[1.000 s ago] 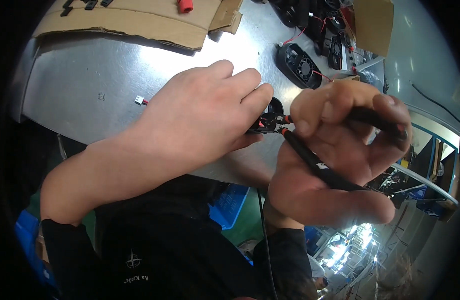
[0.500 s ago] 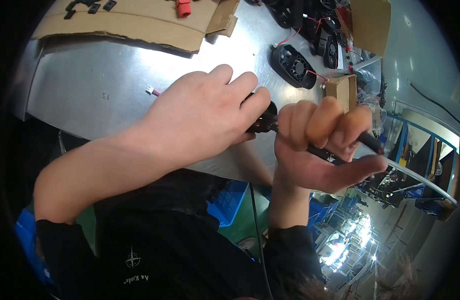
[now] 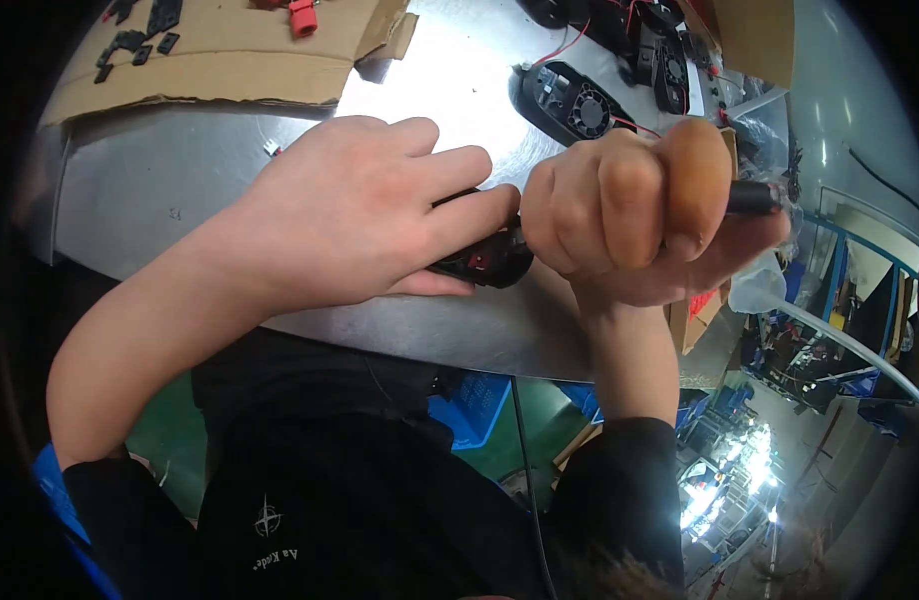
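Observation:
My left hand (image 3: 350, 210) is closed round a black plastic housing (image 3: 502, 262), pressing it near the bench's front edge. Most of the housing lies under my fingers; a small red part shows inside its open end. Just right of it, my right hand (image 3: 630, 205) is wrapped round black-handled pliers (image 3: 755, 197). Only a handle end sticks out past my fist; the jaws are hidden, close by the housing. A white connector (image 3: 272, 147) peeks out behind my left hand.
Beyond my hands lies a black housing with a fan (image 3: 590, 112) and red wires. A cardboard sheet (image 3: 210, 85) at the far left carries small black parts and a red piece (image 3: 303, 18). More fans (image 3: 672, 75) and an upright carton (image 3: 755, 40) stand far right.
My left hand has shifted left with the housing, which now shows more of its end. My right fist has turned and closed further, the pliers' handle pointing more level. The view has shifted too.

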`<action>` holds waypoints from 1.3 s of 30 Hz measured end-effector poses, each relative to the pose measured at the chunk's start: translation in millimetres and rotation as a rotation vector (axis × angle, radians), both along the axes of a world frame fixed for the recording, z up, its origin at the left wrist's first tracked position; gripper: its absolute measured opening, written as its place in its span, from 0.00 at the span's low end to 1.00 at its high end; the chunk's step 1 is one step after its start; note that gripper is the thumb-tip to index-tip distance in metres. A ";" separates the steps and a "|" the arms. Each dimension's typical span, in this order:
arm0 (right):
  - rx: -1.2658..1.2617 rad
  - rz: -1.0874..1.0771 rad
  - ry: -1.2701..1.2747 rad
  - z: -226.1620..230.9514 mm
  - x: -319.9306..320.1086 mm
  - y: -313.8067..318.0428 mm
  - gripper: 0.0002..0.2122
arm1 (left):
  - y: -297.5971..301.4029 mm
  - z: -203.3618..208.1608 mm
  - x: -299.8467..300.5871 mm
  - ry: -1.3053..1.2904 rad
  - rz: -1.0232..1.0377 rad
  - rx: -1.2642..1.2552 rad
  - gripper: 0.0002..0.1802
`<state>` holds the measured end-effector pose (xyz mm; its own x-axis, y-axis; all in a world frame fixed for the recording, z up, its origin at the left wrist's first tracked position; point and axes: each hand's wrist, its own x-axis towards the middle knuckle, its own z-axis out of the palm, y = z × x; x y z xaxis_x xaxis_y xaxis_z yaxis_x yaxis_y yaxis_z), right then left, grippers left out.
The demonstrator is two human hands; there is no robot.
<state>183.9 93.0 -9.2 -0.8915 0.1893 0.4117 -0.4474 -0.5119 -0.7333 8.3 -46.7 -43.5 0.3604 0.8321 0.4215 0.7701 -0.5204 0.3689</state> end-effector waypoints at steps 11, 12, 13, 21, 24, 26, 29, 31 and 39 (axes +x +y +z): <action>0.013 0.352 0.155 -4.4 -27.2 14.2 0.21 | 1.5 0.5 -2.4 -0.122 -0.028 -0.010 0.22; 0.045 0.272 0.130 0.1 -21.4 9.4 0.23 | 1.2 1.8 -1.9 -0.176 -0.014 -0.013 0.20; 0.079 0.192 0.104 5.7 -14.4 3.8 0.26 | -1.4 -11.7 6.1 -0.129 -0.010 -0.081 0.24; 0.399 -0.454 -0.081 22.6 30.5 -22.4 0.44 | -3.9 4.5 16.0 -0.005 0.120 0.037 0.35; 0.420 -0.580 -0.161 27.1 26.5 -39.9 0.45 | -7.5 3.0 18.4 0.004 0.126 0.073 0.40; 0.411 -0.624 -0.247 26.0 23.9 -45.8 0.45 | -9.5 1.5 17.8 0.042 0.166 0.119 0.40; 0.378 -0.623 -0.226 21.5 27.4 -42.9 0.44 | -9.7 2.1 19.3 0.046 0.161 0.102 0.39; 0.364 -0.627 -0.221 24.4 27.0 -42.9 0.44 | -8.5 -0.6 21.7 0.076 0.189 0.141 0.39; 0.340 -0.731 -0.183 17.0 21.8 -61.9 0.34 | -12.4 -1.1 21.9 0.101 0.222 0.177 0.37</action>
